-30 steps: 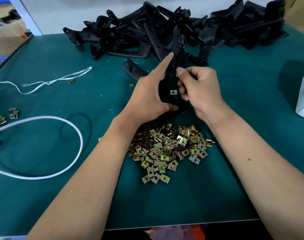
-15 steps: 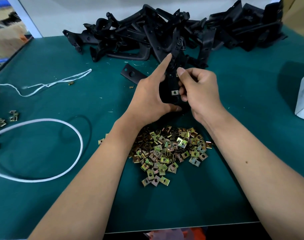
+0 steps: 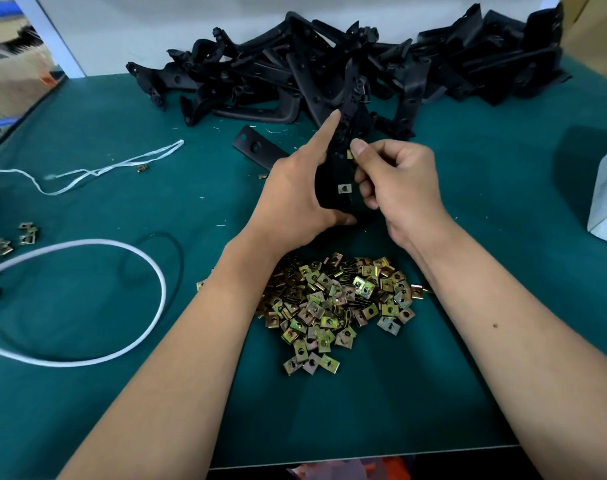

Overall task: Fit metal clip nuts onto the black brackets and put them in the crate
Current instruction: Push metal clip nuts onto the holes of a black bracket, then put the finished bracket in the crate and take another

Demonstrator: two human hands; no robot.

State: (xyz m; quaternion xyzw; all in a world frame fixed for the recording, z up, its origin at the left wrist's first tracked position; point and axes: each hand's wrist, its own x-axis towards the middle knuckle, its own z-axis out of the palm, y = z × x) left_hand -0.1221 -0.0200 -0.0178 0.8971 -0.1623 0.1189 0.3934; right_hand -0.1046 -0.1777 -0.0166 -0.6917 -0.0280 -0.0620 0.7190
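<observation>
Black and upright above the heap of clip nuts (image 3: 333,306), the bracket (image 3: 333,188) is gripped by the left hand (image 3: 295,199), forefinger straight along its edge. One fitted nut (image 3: 344,188) shows on its face. The right hand (image 3: 395,181) pinches a second nut (image 3: 349,154) at the bracket's edge, apparently part-way on. It should be pushed square until its hole meets the bracket's. No crate is in view.

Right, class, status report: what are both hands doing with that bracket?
Left hand grips black bracket, index finger straight. Right hand pinches clip nut at its edge. One nut already fitted. Nothing in the way.
</observation>
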